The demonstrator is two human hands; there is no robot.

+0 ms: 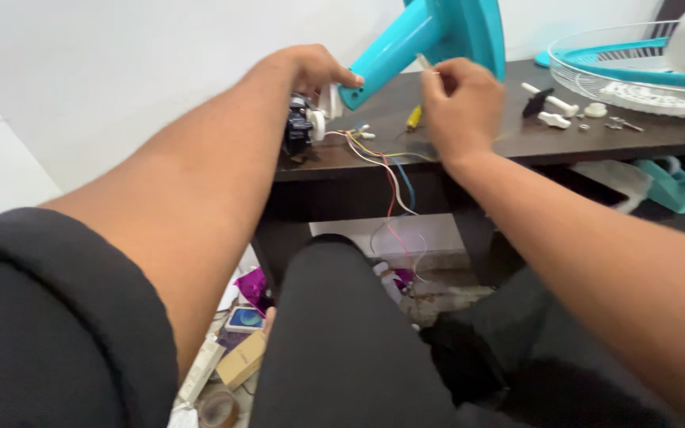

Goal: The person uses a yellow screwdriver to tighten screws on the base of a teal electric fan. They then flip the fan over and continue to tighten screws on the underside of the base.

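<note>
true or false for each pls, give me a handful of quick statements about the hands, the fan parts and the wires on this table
1. The left hand rests at the narrow end of the turquoise fan housing. True.
2. The right hand lies flat and open on the dark table. False: it is raised with its fingers pinched together.
3. Coloured wires run over the table's front edge and hang down. True.
4. The wire fan guard lies on the floor. False: it sits on the table at the far right.
5. A yellow-handled tool lies on the table between the hands. True.
6. The person wears gloves. False: both hands are bare.
</note>
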